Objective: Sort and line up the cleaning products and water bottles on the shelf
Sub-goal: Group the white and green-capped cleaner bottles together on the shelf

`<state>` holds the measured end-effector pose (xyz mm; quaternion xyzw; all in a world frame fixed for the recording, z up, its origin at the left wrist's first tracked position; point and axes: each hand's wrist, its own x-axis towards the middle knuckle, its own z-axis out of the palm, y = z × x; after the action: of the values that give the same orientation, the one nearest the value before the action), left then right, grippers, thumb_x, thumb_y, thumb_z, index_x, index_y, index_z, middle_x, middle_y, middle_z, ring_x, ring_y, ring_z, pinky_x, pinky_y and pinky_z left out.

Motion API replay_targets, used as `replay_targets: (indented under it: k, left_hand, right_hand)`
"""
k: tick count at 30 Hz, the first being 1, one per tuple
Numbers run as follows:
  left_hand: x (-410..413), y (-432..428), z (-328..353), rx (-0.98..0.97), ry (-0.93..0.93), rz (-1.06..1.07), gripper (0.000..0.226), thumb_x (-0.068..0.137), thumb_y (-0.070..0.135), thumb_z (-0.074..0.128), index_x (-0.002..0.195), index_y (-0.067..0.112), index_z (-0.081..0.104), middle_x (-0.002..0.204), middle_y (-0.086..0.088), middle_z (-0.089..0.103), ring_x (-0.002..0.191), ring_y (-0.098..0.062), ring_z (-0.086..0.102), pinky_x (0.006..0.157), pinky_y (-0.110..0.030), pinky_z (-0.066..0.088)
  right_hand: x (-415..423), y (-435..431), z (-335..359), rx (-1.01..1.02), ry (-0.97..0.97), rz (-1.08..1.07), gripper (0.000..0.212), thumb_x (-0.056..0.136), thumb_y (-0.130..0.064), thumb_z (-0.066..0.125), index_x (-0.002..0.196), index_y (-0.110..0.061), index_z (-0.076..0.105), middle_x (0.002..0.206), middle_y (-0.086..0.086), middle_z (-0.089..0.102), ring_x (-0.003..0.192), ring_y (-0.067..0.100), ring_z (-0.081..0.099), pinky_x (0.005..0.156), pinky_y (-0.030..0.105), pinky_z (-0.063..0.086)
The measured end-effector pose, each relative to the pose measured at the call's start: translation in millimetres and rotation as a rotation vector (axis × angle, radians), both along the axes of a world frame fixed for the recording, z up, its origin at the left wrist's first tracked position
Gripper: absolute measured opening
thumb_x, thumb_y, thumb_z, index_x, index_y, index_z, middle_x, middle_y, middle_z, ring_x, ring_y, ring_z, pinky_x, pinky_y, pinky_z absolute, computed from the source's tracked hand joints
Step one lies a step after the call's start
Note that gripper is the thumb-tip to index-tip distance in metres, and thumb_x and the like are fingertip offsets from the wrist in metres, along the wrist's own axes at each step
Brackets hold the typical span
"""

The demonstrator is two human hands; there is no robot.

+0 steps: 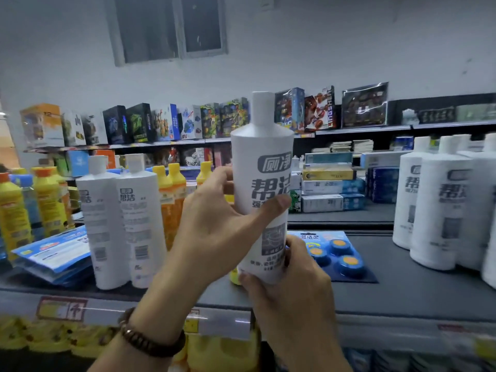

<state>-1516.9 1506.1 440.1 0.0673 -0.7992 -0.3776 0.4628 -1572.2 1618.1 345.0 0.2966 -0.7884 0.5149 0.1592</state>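
- Head view: your left hand [214, 229] wraps the white bottle [261, 162] at mid-body, thumb across the label. Your right hand [290, 288] grips its base.
- It is upright, lifted above the front edge of the shelf [402, 296] near the middle, in front of the blue tablet card [335, 253].
- Let go only once the base sits flat.
- Matching bottles stand as a pair [120, 224] toward the left and a group [440, 210] at the right edge. Probably best to join the right group, label forward, clear of the card.
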Motion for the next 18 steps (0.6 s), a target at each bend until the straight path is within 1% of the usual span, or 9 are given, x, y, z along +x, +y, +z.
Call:
replay_targets:
  k: [2,3,6,10,12,14,15,16,18]
  left_hand:
    - [-18,15,2,-0.030,-0.015,-0.035,0.057,0.069,0.068,0.086,0.112,0.036,0.069,0.101,0.016,0.078,0.083,-0.004,0.077,0.071,-0.034,0.066]
    - [-27,22,4,-0.033,-0.027,-0.063,0.056,0.069,0.067,0.087,0.112,0.036,0.068,0.099,0.016,0.078,0.083,-0.003,0.077,0.071,-0.033,0.066]
    - [-58,43,8,-0.007,-0.081,-0.196,0.056,0.067,0.063,0.091,0.110,0.033,0.069,0.096,0.016,0.079,0.085,-0.005,0.077,0.073,-0.038,0.067]
    - [-112,70,5,0.037,-0.133,-0.333,0.058,0.064,0.062,0.086,0.107,0.025,0.075,0.096,0.008,0.082,0.093,-0.013,0.079,0.080,-0.047,0.067]
    - [-138,85,2,0.057,-0.139,-0.407,0.049,0.065,0.057,0.085,0.102,0.027,0.078,0.095,0.007,0.083,0.094,-0.015,0.080,0.084,-0.049,0.066]
    - [-162,99,-2,0.072,-0.150,-0.470,0.036,0.068,0.049,0.086,0.100,0.033,0.078,0.094,0.006,0.083,0.093,-0.016,0.080,0.085,-0.050,0.066]
    - [-174,105,-4,0.079,-0.158,-0.492,0.034,0.069,0.048,0.087,0.099,0.034,0.078,0.093,0.006,0.084,0.093,-0.017,0.081,0.084,-0.051,0.066]
    - [-186,109,-6,0.086,-0.168,-0.510,0.036,0.069,0.048,0.087,0.100,0.032,0.079,0.093,0.004,0.084,0.093,-0.018,0.081,0.084,-0.052,0.066]
    - [-208,116,-9,0.105,-0.192,-0.533,0.048,0.066,0.052,0.087,0.105,0.025,0.079,0.095,0.002,0.084,0.095,-0.020,0.081,0.085,-0.054,0.066]
  right_hand:
    - [-10,17,0,-0.006,-0.015,-0.056,0.055,0.070,-0.052,0.082,0.113,-0.039,0.050,0.107,-0.017,0.069,0.105,0.014,0.066,0.087,0.040,0.056]
    - [-17,26,0,-0.002,-0.027,-0.086,0.055,0.070,-0.052,0.082,0.113,-0.040,0.049,0.108,-0.017,0.070,0.106,0.014,0.066,0.087,0.039,0.056]
    - [-38,56,-1,0.020,-0.062,-0.178,0.055,0.072,-0.052,0.084,0.113,-0.038,0.050,0.109,-0.015,0.071,0.104,0.016,0.068,0.083,0.037,0.056]
    - [-64,96,-2,0.079,-0.064,-0.324,0.054,0.076,-0.052,0.085,0.114,-0.033,0.052,0.110,-0.010,0.072,0.104,0.025,0.069,0.074,0.037,0.048]
    - [-79,112,-2,0.114,-0.059,-0.375,0.051,0.079,-0.051,0.083,0.112,-0.030,0.050,0.110,-0.005,0.071,0.104,0.029,0.068,0.075,0.039,0.050]
    - [-97,126,-1,0.190,-0.092,-0.381,0.048,0.084,-0.048,0.080,0.111,-0.027,0.046,0.116,0.000,0.069,0.109,0.031,0.067,0.080,0.040,0.052]
    - [-106,133,0,0.232,-0.122,-0.375,0.047,0.086,-0.045,0.079,0.112,-0.025,0.045,0.120,0.002,0.069,0.112,0.031,0.066,0.083,0.040,0.052]
    - [-115,139,1,0.272,-0.150,-0.373,0.045,0.088,-0.042,0.077,0.115,-0.024,0.046,0.122,0.004,0.069,0.114,0.032,0.066,0.084,0.039,0.052]
    - [-128,151,2,0.327,-0.186,-0.378,0.047,0.090,-0.039,0.074,0.124,-0.024,0.045,0.125,0.005,0.069,0.115,0.032,0.067,0.083,0.037,0.050]
